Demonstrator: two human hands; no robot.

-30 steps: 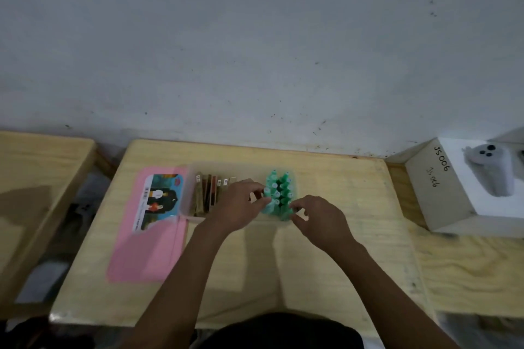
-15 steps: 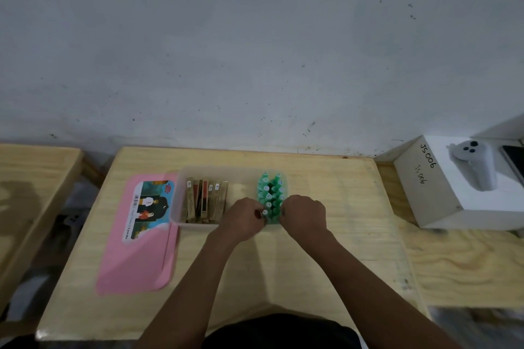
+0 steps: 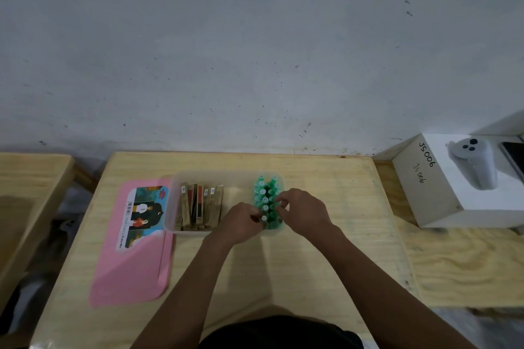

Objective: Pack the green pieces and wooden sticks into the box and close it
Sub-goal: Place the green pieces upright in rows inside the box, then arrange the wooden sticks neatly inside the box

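Contents packed, closing left to do
Wooden sticks (image 3: 198,204) and green pieces (image 3: 265,193) sit in the clear box (image 3: 171,207); left hand (image 3: 241,222) and right hand (image 3: 304,212) pinch near pieces; pink lid (image 3: 133,269) lies alongside.

The left hand (image 3: 239,221) and right hand (image 3: 302,214) cover the near end of the green pieces (image 3: 265,193) and the near right corner of the box (image 3: 171,207). Whether either pinches a piece, I can't tell. The labels on the wooden sticks (image 3: 198,207) are too small to read. A dark flat thing (image 3: 514,156) is cut off by the right edge.
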